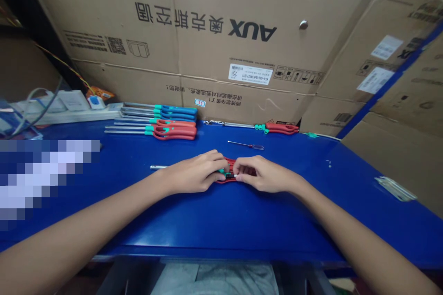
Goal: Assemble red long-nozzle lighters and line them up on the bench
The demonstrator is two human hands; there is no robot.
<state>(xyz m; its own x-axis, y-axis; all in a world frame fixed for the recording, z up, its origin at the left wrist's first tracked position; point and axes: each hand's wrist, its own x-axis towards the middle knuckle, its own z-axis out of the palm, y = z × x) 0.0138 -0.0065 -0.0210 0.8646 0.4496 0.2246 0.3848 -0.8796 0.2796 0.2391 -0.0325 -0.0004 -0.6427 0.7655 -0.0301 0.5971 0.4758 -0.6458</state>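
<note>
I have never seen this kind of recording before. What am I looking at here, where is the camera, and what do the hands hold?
This is one picture from a camera worn on a person's head, so it looks forward and down. There is no machine here: the arms coming in from the bottom are the person's own. The left hand and the right hand together hold a red-handled screwdriver with a teal collar, on a blue table. Farther back lie a row of blue- and red-handled screwdrivers, another red-handled screwdriver and a small thin screwdriver. Behind the table stand large cardboard boxes marked AUX.
</note>
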